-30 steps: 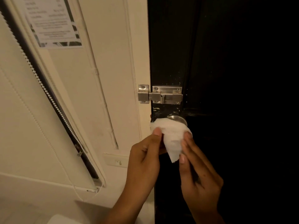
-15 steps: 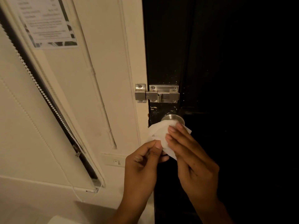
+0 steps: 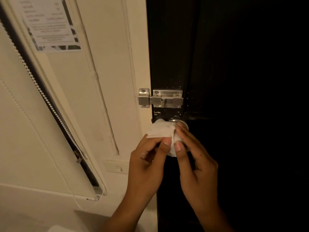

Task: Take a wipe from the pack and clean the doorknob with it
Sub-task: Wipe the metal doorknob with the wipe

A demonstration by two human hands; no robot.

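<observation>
A white wipe [image 3: 161, 130] is draped over the round metal doorknob [image 3: 181, 123] on the black door [image 3: 234, 81]; only the knob's upper right rim shows. My left hand [image 3: 147, 166] pinches the wipe's lower left part between thumb and fingers. My right hand [image 3: 195, 164] holds the wipe's right side, fingertips pressing it against the knob. The pack of wipes is out of view.
A steel slide bolt [image 3: 160, 98] joins the door to the cream frame just above the knob. A light switch [image 3: 118, 168] sits on the wall at lower left. A roller blind with bead chain [image 3: 50, 104] and a printed notice [image 3: 51, 25] hang at left.
The wipe has spread further left over the knob. My left hand has risen to pinch it, and my right hand's fingers have shifted onto the knob's right side.
</observation>
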